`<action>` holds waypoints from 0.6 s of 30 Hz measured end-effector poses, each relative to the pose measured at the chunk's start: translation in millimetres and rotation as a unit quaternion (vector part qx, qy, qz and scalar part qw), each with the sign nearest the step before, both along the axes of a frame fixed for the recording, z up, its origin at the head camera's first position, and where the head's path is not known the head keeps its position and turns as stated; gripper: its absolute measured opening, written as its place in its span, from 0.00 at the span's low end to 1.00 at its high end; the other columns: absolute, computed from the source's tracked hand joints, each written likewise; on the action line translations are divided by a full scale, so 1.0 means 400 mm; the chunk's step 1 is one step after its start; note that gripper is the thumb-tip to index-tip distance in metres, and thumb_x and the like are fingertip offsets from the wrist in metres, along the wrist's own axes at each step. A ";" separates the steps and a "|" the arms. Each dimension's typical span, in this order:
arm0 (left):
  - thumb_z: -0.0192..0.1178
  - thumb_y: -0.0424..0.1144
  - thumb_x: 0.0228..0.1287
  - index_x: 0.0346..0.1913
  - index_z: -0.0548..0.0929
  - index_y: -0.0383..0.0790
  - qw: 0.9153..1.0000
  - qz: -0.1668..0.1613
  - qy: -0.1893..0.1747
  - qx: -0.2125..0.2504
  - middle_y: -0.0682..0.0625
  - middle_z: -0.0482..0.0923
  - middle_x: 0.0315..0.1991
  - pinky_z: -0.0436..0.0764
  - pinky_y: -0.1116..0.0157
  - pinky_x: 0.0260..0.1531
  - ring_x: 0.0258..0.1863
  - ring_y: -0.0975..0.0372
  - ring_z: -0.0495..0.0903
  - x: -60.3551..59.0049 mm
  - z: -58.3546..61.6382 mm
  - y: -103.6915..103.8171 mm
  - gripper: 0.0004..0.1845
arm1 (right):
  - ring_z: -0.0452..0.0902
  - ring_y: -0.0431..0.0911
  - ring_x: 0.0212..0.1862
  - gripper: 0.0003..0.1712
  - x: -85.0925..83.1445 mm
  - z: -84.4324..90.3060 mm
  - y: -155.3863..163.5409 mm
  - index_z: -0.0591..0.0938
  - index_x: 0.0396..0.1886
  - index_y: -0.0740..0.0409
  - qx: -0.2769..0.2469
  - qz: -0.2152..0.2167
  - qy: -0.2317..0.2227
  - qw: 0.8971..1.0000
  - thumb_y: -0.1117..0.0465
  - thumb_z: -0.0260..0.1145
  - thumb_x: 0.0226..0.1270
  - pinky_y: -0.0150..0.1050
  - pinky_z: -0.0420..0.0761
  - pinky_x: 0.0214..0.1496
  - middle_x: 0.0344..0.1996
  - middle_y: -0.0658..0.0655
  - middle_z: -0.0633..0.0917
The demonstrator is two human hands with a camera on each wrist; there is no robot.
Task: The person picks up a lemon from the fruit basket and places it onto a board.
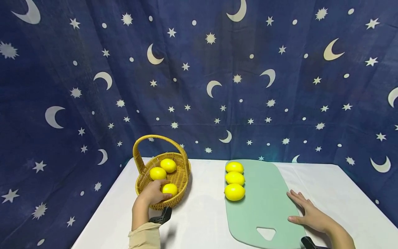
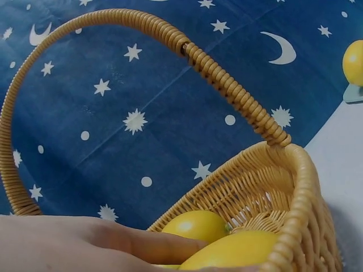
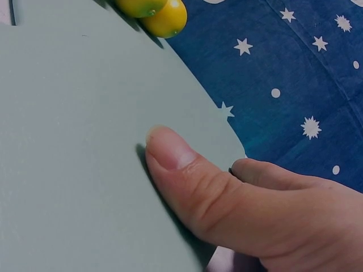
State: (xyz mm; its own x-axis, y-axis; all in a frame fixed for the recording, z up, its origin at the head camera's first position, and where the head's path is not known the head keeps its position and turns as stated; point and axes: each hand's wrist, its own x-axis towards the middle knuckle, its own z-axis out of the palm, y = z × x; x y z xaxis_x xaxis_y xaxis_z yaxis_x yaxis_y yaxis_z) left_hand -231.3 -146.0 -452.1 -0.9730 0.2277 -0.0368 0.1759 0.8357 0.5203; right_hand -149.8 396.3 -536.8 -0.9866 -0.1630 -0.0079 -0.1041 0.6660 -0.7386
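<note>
Inside the wicker basket [image 1: 140,181] at the left, my left hand [image 1: 153,192] grips the nearest lemon [image 1: 170,189], its thumb and fingers on either side. Two more lemons lie deeper in the basket, one [image 1: 158,173] just beyond the fingers and another [image 1: 168,165] toward the back. The left wrist view shows the fingers [image 2: 164,245] against the held lemon [image 2: 235,250], their tips partly hidden. At the right edge of a pale green cutting board [image 1: 264,193], my right hand [image 1: 312,214] rests with fingers spread and its thumb [image 3: 176,161] over the board.
Three lemons [image 1: 235,178] stand in a row along the board's left edge. The basket's tall arched handle [image 1: 160,137] rises over its opening. A white tabletop [image 1: 205,214] runs between basket and board, and a dark blue star-and-moon cloth [image 1: 192,97] hangs behind.
</note>
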 end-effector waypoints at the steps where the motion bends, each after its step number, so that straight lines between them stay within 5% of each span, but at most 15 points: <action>1: 0.71 0.41 0.52 0.58 0.78 0.37 1.000 -0.004 0.002 -0.002 0.40 0.79 0.53 0.74 0.46 0.54 0.54 0.45 0.76 -0.001 -0.002 -0.001 0.28 | 0.28 0.76 0.70 0.55 0.001 -0.001 0.000 0.58 0.69 0.71 -0.002 0.001 0.002 1.000 0.51 0.74 0.47 0.70 0.22 0.65 0.69 0.79 0.48; 10: 0.71 0.42 0.52 0.59 0.78 0.39 1.000 0.008 0.006 0.011 0.41 0.79 0.54 0.74 0.46 0.54 0.55 0.46 0.76 -0.002 -0.003 0.012 0.30 | 0.30 0.77 0.69 0.54 0.017 -0.010 0.008 0.59 0.69 0.72 -0.002 -0.003 0.009 1.000 0.51 0.74 0.47 0.71 0.24 0.65 0.69 0.80 0.49; 18: 0.71 0.43 0.51 0.60 0.77 0.41 0.999 0.024 0.027 0.032 0.42 0.79 0.54 0.76 0.48 0.52 0.53 0.48 0.77 0.020 0.034 0.012 0.31 | 0.33 0.77 0.69 0.55 0.008 0.000 0.002 0.61 0.69 0.70 0.017 -0.005 0.016 1.000 0.49 0.75 0.45 0.73 0.30 0.65 0.69 0.78 0.51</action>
